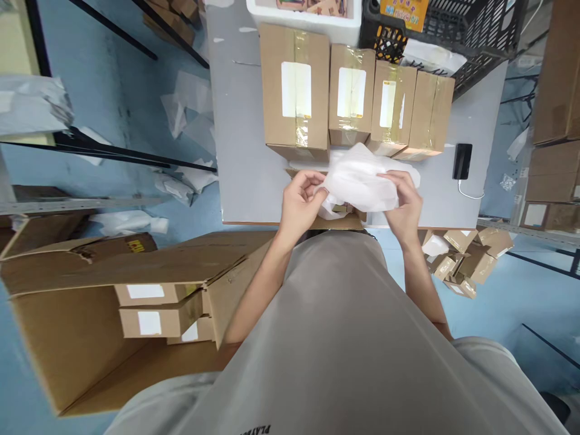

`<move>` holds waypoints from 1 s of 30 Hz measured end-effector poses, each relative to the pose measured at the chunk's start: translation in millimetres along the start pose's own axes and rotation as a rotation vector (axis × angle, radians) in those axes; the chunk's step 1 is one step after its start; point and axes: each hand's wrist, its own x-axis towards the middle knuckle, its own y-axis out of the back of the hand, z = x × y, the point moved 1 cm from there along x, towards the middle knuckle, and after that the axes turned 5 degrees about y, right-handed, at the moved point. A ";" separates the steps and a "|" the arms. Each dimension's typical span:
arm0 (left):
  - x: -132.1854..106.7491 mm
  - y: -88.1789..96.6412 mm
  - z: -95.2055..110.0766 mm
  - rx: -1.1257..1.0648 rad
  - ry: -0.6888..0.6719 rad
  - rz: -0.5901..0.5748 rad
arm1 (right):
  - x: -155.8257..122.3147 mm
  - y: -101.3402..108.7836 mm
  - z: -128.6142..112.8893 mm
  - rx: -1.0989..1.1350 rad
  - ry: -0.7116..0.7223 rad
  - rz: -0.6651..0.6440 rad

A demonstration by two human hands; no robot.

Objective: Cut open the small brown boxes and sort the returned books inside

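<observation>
A white, crumpled sheet of thin foam or plastic wrap (362,178) hangs between my two hands at the table's front edge. My left hand (303,199) pinches its left end between thumb and fingers. On the other side, my right hand (404,199) grips the right part, fingers over the top. Below the wrap sits an open cardboard box (347,223), close against my body. The wrap and my hands cover most of this box, and what lies in it is mostly hidden.
Taped cardboard boxes (296,90) stand in a row behind my hands. Beyond them are a white foam bin (308,23) and a black plastic crate (480,54). A phone (462,161) with a cable lies at right. A large carton (67,338) holding several boxes stands on the floor at left.
</observation>
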 end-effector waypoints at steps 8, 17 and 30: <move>-6.2 -14.2 32.5 -0.066 -0.034 -0.061 | -12.2 -53.1 -2.8 0.249 -0.043 -0.027; -16.5 -48.5 40.4 0.099 -0.170 -0.288 | -0.8 9.2 0.8 0.379 -0.163 0.178; 9.3 -36.0 5.0 0.064 0.139 -0.223 | -32.6 53.2 57.8 -0.407 -0.049 0.175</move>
